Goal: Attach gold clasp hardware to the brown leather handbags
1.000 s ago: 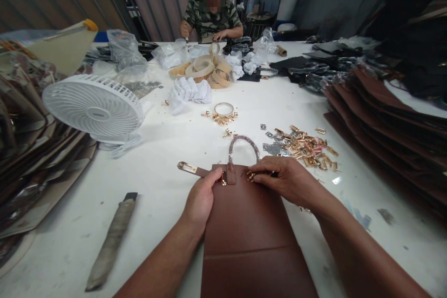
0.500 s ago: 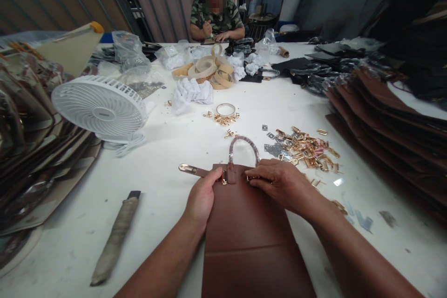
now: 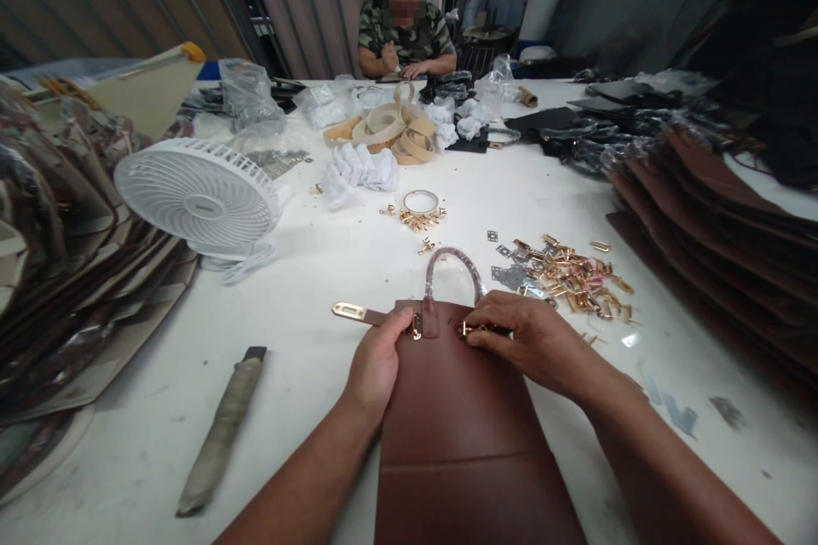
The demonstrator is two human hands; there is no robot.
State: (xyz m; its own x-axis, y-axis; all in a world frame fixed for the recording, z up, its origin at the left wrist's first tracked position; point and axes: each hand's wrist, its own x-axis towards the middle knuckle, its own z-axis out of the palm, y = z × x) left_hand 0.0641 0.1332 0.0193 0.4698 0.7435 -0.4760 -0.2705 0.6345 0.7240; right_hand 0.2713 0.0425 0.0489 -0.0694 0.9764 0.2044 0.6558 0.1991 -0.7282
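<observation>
A brown leather bag panel [image 3: 460, 409] with a plastic-wrapped handle [image 3: 452, 254] lies in front of me. My left hand [image 3: 377, 358] grips its left edge, thumb on top beside a gold metal fitting [image 3: 417, 325] fixed near the handle base. From under that hand a brown strap with a gold slotted plate [image 3: 350, 311] sticks out leftward. My right hand [image 3: 533, 332] is closed in a pinch around another gold fitting [image 3: 464, 329] at the panel's upper right; the fingers hide part of it.
Loose gold fittings [image 3: 578, 277] are heaped to the right. A white fan [image 3: 201, 196] and a wrapped tool [image 3: 223, 430] are on the left. Stacked brown panels [image 3: 703, 264] stand at right, beige ones [image 3: 108, 315] at left. A person [image 3: 407, 38] works across the table.
The whole view has shifted slightly, so things appear a little farther right. My right fingers have moved slightly on the gold fitting, which shows more clearly. My left hand keeps its hold.
</observation>
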